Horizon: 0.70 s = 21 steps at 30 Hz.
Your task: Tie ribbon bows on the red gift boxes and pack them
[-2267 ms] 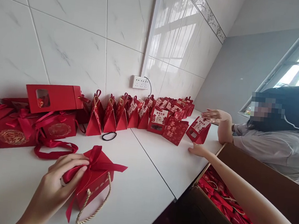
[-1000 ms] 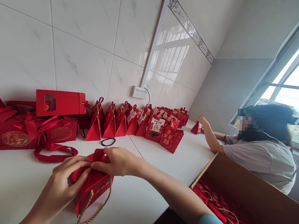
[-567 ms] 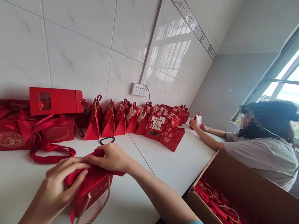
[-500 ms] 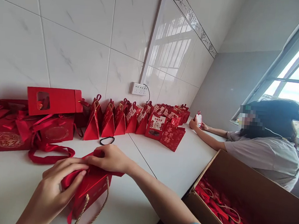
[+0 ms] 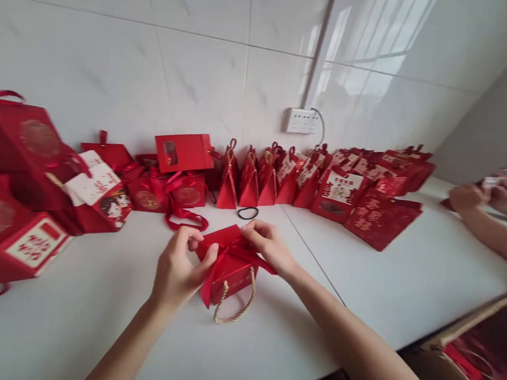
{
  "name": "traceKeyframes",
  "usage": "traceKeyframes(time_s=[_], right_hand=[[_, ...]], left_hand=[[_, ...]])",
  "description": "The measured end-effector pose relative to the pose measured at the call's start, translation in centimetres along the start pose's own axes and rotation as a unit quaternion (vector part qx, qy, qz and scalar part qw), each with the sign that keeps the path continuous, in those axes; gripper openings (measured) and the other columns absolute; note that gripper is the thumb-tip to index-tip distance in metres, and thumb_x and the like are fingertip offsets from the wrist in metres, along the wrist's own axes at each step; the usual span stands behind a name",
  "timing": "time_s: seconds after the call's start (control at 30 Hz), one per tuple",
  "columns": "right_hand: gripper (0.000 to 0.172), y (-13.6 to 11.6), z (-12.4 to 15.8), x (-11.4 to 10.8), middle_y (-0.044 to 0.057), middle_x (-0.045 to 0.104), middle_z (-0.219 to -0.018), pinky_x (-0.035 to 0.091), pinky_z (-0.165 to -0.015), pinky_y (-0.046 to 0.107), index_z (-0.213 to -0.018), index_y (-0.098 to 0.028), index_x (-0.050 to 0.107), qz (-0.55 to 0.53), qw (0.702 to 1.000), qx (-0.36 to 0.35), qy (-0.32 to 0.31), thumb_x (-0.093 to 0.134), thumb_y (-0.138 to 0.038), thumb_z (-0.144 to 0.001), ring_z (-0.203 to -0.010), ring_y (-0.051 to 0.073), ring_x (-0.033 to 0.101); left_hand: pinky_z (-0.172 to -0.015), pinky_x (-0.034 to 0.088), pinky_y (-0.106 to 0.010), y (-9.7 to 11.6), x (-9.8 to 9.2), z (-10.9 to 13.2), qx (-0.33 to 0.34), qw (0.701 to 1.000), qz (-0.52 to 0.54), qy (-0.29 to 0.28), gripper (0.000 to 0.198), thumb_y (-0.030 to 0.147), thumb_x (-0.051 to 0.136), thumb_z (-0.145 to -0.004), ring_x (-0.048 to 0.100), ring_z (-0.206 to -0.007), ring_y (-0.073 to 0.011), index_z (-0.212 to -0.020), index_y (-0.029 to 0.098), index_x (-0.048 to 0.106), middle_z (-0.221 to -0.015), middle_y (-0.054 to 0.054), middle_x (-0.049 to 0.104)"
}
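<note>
A small red gift box (image 5: 235, 283) stands on the white table in front of me, with twisted gold cord handles on its near side. A red ribbon (image 5: 229, 249) is tied across its top, one tail hanging down the left front and another stretching right. My left hand (image 5: 182, 263) is curled at the box's upper left corner, thumb and fingers closed on the ribbon. At the upper right corner my right hand (image 5: 269, 244) pinches the ribbon, its fingertips partly hidden. A black elastic band (image 5: 248, 213) lies just behind the box.
Red gift boxes (image 5: 249, 181) line the wall, with larger ones (image 5: 6, 221) at left. A power strip (image 5: 302, 121) is fixed to the wall. At right are a co-worker's hands (image 5: 484, 195) and a cardboard box (image 5: 454, 334) holding red packaging.
My view has swung left and tilted down, bringing more boxes at left into sight. My hands have drawn farther apart, and the bow shows between them.
</note>
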State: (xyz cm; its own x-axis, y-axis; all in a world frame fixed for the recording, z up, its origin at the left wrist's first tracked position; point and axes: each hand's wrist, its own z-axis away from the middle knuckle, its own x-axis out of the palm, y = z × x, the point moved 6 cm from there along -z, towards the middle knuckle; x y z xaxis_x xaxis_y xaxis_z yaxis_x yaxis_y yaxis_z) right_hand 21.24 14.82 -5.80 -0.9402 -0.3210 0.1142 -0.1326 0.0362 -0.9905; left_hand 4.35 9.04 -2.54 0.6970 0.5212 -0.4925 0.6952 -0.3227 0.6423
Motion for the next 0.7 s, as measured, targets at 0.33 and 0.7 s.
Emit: traceKeyframes(time_s=[0.33,0.7], right_hand=[[0.043,-1.1,0.9,-0.3,-0.003,0.053,-0.064,0.033,-0.053,0.025,-0.073,-0.018,0.05,0.07,0.996,0.014,-0.044,0.064,-0.059,-0.073,-0.055,0.009,0.045],[0.018,0.1,0.7,-0.1,-0.002,0.054,-0.068,0.036,-0.057,0.026,-0.077,-0.018,0.054,-0.063,0.995,0.024,-0.068,0.063,-0.03,-0.068,-0.06,0.011,0.049]], left_hand=[[-0.038,0.018,-0.023,-2.4,1.7,0.4,-0.228,0.919,0.169,-0.273,0.052,0.059,0.049,-0.079,0.028,-0.033,-0.0078,-0.051,0.022,0.025,-0.038,0.006,0.028],[-0.048,0.032,-0.021,-2.7,2.4,0.5,-0.202,0.935,0.209,-0.202,0.039,0.049,0.051,-0.082,0.036,-0.05,-0.0085,-0.062,0.021,0.032,-0.057,0.006,0.034]])
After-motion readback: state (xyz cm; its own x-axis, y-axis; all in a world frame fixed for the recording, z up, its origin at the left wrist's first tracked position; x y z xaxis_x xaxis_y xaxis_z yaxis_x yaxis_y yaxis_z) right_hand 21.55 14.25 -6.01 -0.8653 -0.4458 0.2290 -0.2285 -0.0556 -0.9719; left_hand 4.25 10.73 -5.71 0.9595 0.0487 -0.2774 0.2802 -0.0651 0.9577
